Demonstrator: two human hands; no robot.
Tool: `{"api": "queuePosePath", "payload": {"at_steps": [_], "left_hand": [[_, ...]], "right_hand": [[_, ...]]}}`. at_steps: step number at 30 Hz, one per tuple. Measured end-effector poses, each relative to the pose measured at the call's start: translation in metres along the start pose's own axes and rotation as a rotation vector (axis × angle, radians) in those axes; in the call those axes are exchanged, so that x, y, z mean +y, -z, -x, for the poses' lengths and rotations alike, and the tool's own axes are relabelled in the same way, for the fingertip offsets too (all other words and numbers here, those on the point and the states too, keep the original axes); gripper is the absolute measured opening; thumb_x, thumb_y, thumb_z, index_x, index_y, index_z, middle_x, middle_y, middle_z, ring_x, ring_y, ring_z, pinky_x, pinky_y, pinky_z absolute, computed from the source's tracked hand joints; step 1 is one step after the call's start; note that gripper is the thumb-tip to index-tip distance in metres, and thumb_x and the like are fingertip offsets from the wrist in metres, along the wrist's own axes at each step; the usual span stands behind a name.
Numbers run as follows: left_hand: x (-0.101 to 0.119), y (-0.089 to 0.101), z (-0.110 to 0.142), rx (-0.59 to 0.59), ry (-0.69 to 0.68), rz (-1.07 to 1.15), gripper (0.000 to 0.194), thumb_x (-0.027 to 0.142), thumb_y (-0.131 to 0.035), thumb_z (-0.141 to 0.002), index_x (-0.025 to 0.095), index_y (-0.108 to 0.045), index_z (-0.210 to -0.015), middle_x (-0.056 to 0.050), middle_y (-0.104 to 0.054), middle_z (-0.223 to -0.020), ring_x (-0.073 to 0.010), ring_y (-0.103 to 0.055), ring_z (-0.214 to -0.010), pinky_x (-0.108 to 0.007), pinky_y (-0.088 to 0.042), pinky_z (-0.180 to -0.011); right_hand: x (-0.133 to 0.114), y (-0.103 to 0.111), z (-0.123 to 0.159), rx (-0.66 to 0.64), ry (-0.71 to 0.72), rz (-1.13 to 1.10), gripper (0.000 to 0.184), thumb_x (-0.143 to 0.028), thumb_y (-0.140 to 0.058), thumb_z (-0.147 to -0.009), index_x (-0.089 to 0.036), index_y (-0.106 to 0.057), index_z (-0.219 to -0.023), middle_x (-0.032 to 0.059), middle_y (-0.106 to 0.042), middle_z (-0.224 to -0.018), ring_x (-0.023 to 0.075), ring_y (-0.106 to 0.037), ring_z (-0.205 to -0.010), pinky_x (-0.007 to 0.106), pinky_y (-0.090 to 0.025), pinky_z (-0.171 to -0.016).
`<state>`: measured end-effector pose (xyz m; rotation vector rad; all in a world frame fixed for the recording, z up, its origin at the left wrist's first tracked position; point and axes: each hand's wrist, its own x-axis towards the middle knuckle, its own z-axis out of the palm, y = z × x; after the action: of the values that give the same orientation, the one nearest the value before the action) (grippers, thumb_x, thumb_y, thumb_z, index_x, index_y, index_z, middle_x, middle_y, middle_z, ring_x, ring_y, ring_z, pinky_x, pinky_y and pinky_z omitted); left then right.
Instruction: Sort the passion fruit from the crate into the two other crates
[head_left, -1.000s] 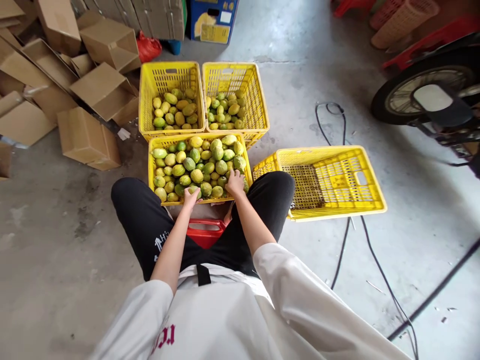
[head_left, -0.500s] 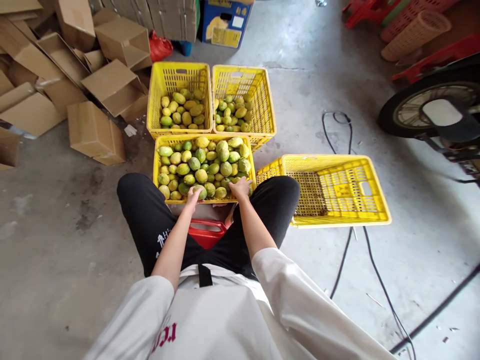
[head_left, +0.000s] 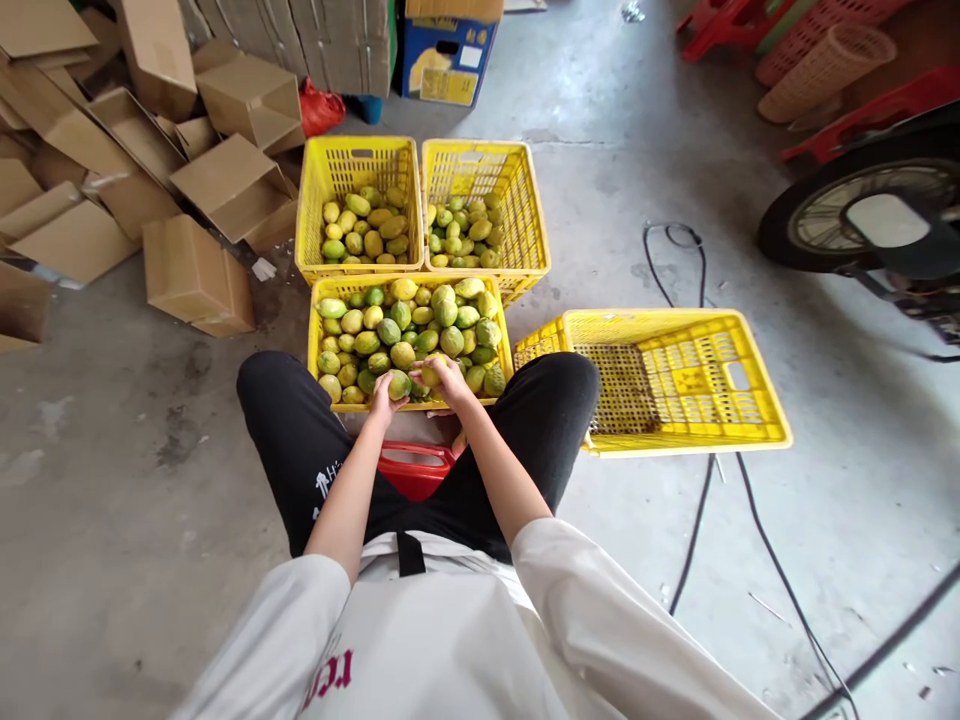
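Curling halfway round an oval green fruit (head_left: 400, 384), your left hand (head_left: 383, 396) sits at about half past six in the yellow slatted crate (head_left: 349, 407); at five o'clock, your right hand's (head_left: 445, 380) bent fingers hold a yellower fruit (head_left: 431, 374). Both should feel light, firm — perhaps bruisable, so cup their rounded middles. Skins look mottled — the crate's plastic, rigid.

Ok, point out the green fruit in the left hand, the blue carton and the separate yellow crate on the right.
Green fruit (head_left: 400, 384), head view: its uncovered upper side.
Blue carton (head_left: 444, 60), head view: printed side.
Separate yellow crate (head_left: 691, 385), head view: inner wall.
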<state>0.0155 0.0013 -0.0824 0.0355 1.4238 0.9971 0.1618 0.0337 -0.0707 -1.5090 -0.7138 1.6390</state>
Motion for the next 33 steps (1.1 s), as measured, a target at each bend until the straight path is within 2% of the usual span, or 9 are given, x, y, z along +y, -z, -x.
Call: {"api": "queuePosePath", "payload": {"at_steps": [2,5,9,14,19,23,25,29,33], "left_hand": [[0.001,0.0,0.003,-0.002,-0.008,0.008,0.011,0.03,-0.07,-0.101,0.023,-0.065,-0.108,-0.001,-0.07,-0.094,-0.0155,-0.071,-0.081,-0.019,-0.056,-0.06],[0.004,0.0,0.008,-0.002,-0.001,0.019,0.019,0.033,-0.077,-0.098,0.024,-0.065,-0.109,0.0,-0.069,-0.093,-0.0135,-0.071,-0.076,-0.016,-0.045,-0.05],[0.014,-0.007,0.017,-0.081,0.041,0.105,0.024,0.037,-0.075,-0.098,0.021,-0.066,-0.114,-0.005,-0.072,-0.094,-0.0178,-0.077,-0.082,-0.016,-0.036,-0.043],[0.047,-0.014,0.039,-0.293,-0.018,0.094,0.035,0.04,-0.07,-0.099,0.014,-0.073,-0.121,-0.019,-0.08,-0.106,-0.0334,-0.079,-0.108,-0.022,-0.049,-0.048],[0.081,0.0,0.075,-0.384,-0.053,0.139,0.033,0.035,-0.049,-0.11,0.016,-0.071,-0.126,-0.015,-0.08,-0.114,-0.0355,-0.076,-0.123,-0.033,-0.066,-0.075],[0.078,0.01,0.091,-0.345,-0.061,0.056,0.014,0.03,-0.067,-0.105,0.018,-0.069,-0.114,-0.012,-0.077,-0.11,-0.0334,-0.079,-0.116,-0.03,-0.065,-0.074],[0.069,0.01,0.09,-0.297,-0.062,0.026,0.02,0.033,-0.077,-0.101,0.018,-0.07,-0.111,-0.011,-0.075,-0.104,-0.0316,-0.08,-0.109,-0.026,-0.062,-0.068],[0.059,0.004,0.083,-0.203,-0.019,0.043,0.026,0.039,-0.081,-0.098,0.016,-0.072,-0.107,-0.012,-0.074,-0.097,-0.03,-0.079,-0.101,-0.026,-0.059,-0.065],[0.063,0.004,0.087,-0.277,-0.005,0.07,0.02,0.034,-0.066,-0.106,0.016,-0.073,-0.107,-0.016,-0.078,-0.107,-0.0323,-0.079,-0.112,-0.024,-0.058,-0.062]], "right_hand": [[0.003,-0.005,0.001,-0.023,-0.109,-0.237,0.027,-0.042,-0.076,-0.085,-0.024,-0.057,-0.09,-0.0017,-0.069,-0.079,0.0149,-0.067,-0.066,0.026,-0.06,-0.063],[0.001,-0.002,-0.001,-0.001,-0.157,-0.358,0.031,-0.048,-0.077,-0.087,-0.025,-0.056,-0.091,-0.0019,-0.066,-0.074,0.0151,-0.065,-0.062,0.024,-0.058,-0.055],[-0.015,0.011,0.001,-0.097,-0.111,-0.367,0.044,-0.069,-0.064,-0.089,-0.026,-0.055,-0.094,0.0087,-0.072,-0.084,0.0303,-0.077,-0.09,0.043,-0.068,-0.071],[-0.042,0.016,0.021,-0.229,-0.02,-0.409,0.038,-0.057,-0.062,-0.093,-0.023,-0.064,-0.108,0.0139,-0.077,-0.102,0.0376,-0.075,-0.116,0.055,-0.069,-0.087],[-0.051,0.022,0.057,-0.223,-0.124,-0.625,0.021,-0.036,-0.077,-0.093,-0.023,-0.068,-0.107,0.0036,-0.074,-0.092,0.0201,-0.074,-0.085,0.032,-0.07,-0.075],[-0.041,0.024,0.07,-0.191,-0.281,-0.689,0.01,-0.023,-0.074,-0.092,-0.021,-0.066,-0.096,0.0024,-0.071,-0.087,0.011,-0.064,-0.065,0.015,-0.052,-0.047],[-0.034,0.02,0.069,-0.149,-0.305,-0.645,0.011,-0.022,-0.074,-0.092,-0.021,-0.063,-0.092,0.0009,-0.068,-0.081,0.0101,-0.06,-0.061,0.013,-0.044,-0.042],[-0.028,0.014,0.064,-0.137,-0.21,-0.556,0.018,-0.034,-0.077,-0.093,-0.022,-0.063,-0.095,0.0017,-0.069,-0.084,0.014,-0.066,-0.069,0.019,-0.053,-0.052],[-0.035,0.018,0.069,-0.242,-0.097,-0.484,0.036,-0.057,-0.062,-0.095,-0.023,-0.065,-0.107,0.0104,-0.074,-0.099,0.0306,-0.075,-0.103,0.042,-0.068,-0.074]]}}
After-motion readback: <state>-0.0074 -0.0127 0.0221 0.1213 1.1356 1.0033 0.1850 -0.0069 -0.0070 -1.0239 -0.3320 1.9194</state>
